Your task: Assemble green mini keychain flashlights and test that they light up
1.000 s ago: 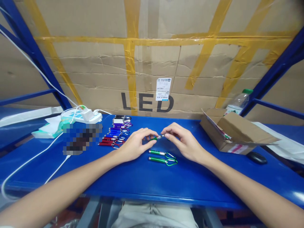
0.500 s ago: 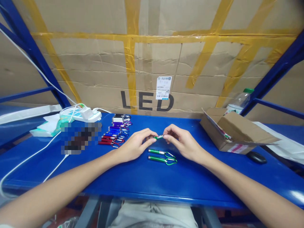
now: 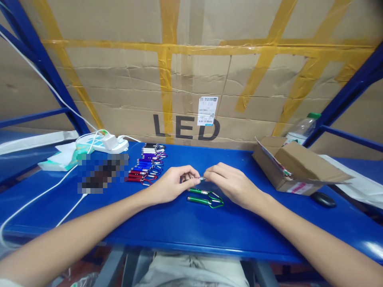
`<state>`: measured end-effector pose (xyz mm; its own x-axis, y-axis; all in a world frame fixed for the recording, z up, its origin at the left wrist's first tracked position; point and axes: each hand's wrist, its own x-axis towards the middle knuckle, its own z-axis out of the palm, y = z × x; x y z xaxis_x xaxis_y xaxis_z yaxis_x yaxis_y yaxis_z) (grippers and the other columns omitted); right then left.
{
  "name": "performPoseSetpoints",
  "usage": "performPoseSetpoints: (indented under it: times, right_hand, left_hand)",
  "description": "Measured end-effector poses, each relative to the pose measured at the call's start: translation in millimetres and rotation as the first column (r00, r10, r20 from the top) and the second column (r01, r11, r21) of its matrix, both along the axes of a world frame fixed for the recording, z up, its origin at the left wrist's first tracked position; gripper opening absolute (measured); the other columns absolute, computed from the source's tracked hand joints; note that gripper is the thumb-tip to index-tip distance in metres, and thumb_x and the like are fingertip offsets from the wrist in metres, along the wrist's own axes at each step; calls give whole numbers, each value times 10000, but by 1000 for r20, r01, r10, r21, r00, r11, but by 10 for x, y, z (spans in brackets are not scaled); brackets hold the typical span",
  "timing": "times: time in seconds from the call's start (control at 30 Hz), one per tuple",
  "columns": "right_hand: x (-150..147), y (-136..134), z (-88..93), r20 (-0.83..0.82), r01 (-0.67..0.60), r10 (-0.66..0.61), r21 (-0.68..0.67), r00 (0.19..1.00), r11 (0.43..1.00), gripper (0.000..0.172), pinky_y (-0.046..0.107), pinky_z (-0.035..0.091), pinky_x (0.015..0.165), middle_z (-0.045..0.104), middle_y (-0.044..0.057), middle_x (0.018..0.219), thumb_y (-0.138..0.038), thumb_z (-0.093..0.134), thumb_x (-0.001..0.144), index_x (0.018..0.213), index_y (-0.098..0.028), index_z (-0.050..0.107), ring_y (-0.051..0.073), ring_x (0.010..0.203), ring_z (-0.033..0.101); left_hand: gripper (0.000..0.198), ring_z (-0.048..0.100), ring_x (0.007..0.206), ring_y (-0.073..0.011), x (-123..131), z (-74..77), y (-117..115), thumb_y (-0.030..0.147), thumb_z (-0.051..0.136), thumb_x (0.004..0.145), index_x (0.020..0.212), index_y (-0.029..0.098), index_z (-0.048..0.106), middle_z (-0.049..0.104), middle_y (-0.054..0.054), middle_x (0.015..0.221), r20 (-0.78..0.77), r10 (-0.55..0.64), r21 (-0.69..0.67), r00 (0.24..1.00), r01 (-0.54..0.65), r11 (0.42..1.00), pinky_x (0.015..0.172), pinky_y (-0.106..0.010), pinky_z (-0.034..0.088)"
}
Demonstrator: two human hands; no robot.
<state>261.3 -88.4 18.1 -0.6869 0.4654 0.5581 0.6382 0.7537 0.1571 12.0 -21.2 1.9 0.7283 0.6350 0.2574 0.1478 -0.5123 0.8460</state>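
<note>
Between my two hands a small green keychain flashlight (image 3: 201, 179) is held just above the table, mostly covered by my fingers. My left hand (image 3: 175, 185) is closed, pinching its left part with thumb and fingers. At its right end my right hand (image 3: 235, 184) is closed too, its thumb hidden behind the back of the hand. Just below lie a green keychain flashlight with a label (image 3: 198, 191) and a plain green one (image 3: 198, 200), both with green carabiner clips on their right ends.
Keychain flashlights in red (image 3: 136, 178), blue (image 3: 145, 164), purple, silver and black lie in a column at left. Behind them stands a white power strip (image 3: 115, 148) with cables. At right are an open cardboard box (image 3: 272, 171), a black mouse (image 3: 323, 199) and a bottle (image 3: 305, 126).
My right hand has turned over, its back now facing up and its fingers covering the flashlight's right end. Both hands have dropped slightly. The two green flashlights on the table have stayed put.
</note>
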Motion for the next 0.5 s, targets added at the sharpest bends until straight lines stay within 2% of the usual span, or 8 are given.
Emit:
performPoseSetpoints:
  times: [0.1,0.17,0.23,0.3,0.37,0.43,0.5]
  right_hand:
    - [-18,-11,-8,-89,-15,6,-104,996,994,251,326,506,773,725,102,1012,-178,414,1159,1125,-187,663,222,889,642]
    - [-44,-6,-28,-218,-39,-11,-224,976,974,212,320,507,775,707,86,982,-220,462,1153,1101,-196,666,213,880,645]
    - [-81,11,-53,-364,-70,-86,-396,928,916,177,315,503,764,700,60,943,-264,537,1129,1028,-207,670,198,842,643]
    - [-121,37,-77,-493,-147,-225,-607,840,781,186,305,501,728,696,30,870,-326,622,1086,947,-210,663,180,777,639]
    - [-151,69,-94,-570,-302,-370,-761,733,575,254,295,504,675,698,14,810,-428,724,1013,915,-201,663,166,709,633]
    - [-159,101,-101,-584,-442,-483,-811,653,383,366,284,501,646,716,21,799,-508,844,897,905,-183,678,151,671,626]
    - [-151,126,-100,-563,-531,-556,-813,612,239,452,268,492,636,725,29,801,-530,936,786,883,-166,686,131,652,613]
  left_hand:
    - [204,651,845,-167,-31,-10,0,381,684,1052,1077,186,737,732,-22,944,-5,38,261,999,-36,965,785,-280,493]
    - [179,669,892,-177,-66,-21,11,353,651,1083,1099,191,724,737,-32,993,-9,41,437,999,-33,899,820,-289,495]
    - [184,664,896,-185,-98,-31,28,347,610,1111,1121,190,706,729,-41,1006,-23,47,590,999,-24,807,829,-304,487]
    - [190,649,878,-191,-119,-35,44,334,579,1127,1131,179,688,718,-52,1000,-38,58,710,998,-14,704,815,-319,475]
    - [182,638,863,-197,-125,-30,55,307,562,1133,1120,164,675,712,-64,988,-45,60,797,997,-1,604,793,-327,462]
    - [175,634,860,-203,-121,-21,59,281,552,1135,1098,156,669,716,-71,976,-45,52,854,998,11,520,777,-331,452]
    - [177,638,864,-208,-111,-12,55,267,544,1137,1079,157,670,721,-72,963,-50,41,883,998,25,468,774,-335,444]
